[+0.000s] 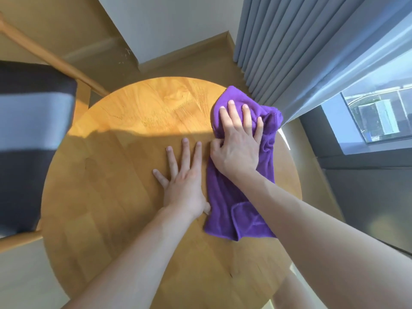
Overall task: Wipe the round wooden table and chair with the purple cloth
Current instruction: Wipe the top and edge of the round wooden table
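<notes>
Sunlight falls across the far part of the round wooden surface (pixel 124 197), while the near part lies in shade. At its left stands the chair (pixel 33 134), with a dark seat cushion crossed by a grey band and a light wooden frame running beside it. Grey curtains (pixel 289 47) hang at the far right, just beyond the edge of the surface, and a window (pixel 379 117) shows to their right. The floor around is light wood.

The purple cloth (pixel 234 210) lies on the right half of the surface, stretched from the far right edge back toward the person, bunched at its far end and flatter, with a fold, at its near end. The right hand (pixel 238 143) presses down on the far, bunched part; its fingers (pixel 231 112) are spread over the fabric, with the thumb curled in at the cloth's left edge. The left hand (pixel 182 179) rests flat on the bare wood just beside the cloth's left edge, fingers straight and spread, holding nothing.
</notes>
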